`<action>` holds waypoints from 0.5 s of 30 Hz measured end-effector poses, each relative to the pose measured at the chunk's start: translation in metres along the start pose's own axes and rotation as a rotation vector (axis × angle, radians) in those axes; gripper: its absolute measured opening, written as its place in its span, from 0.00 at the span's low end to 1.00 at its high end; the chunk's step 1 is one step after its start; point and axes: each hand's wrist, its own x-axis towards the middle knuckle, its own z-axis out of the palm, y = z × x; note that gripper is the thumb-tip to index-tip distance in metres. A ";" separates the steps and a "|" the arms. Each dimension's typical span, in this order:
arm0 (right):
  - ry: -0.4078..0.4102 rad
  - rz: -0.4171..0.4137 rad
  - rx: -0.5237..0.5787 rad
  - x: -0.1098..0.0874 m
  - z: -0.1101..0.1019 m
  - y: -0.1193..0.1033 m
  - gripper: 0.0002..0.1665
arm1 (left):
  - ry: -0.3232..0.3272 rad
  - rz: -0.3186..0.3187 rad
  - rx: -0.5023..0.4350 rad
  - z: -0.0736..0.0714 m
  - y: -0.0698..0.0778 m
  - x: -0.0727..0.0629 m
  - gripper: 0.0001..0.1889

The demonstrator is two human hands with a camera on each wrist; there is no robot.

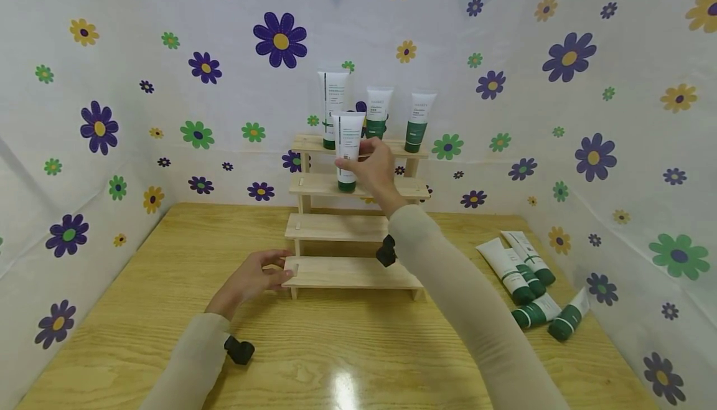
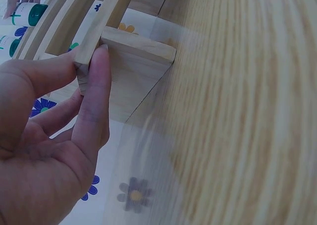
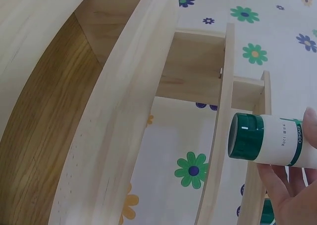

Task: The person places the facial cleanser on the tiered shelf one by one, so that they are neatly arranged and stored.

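Note:
A tiered wooden display stand [image 1: 336,226] stands on the table. With its thumb and fingers, my right hand [image 1: 375,164] holds a white squeeze tube [image 1: 348,142] with a green cap upright at the second tier from the top. In the right wrist view the green cap [image 3: 246,136] overlaps a board; whether it touches the wood I cannot tell. My left hand [image 1: 254,279] pinches the left end of the lowest board, and the left wrist view shows thumb and index finger on the board end [image 2: 89,61]. Behind, a taller tube [image 1: 333,102] and two smaller tubes [image 1: 379,102] [image 1: 420,121] stand on the top tier.
Several white and green tubes [image 1: 506,270] lie in a group on the table's right side. A flower-print cloth [image 1: 235,99] hangs behind and at both sides. The wooden table [image 1: 269,348] extends in front of the stand.

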 end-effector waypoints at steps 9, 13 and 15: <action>0.002 -0.023 0.027 -0.002 0.012 -0.004 0.33 | -0.006 0.010 -0.021 0.000 -0.001 -0.001 0.30; -0.003 -0.044 0.034 -0.002 0.016 -0.004 0.32 | -0.007 0.012 -0.025 0.001 -0.002 0.000 0.30; -0.007 -0.052 0.037 -0.003 0.017 -0.003 0.32 | -0.009 0.014 -0.025 0.000 -0.002 0.000 0.30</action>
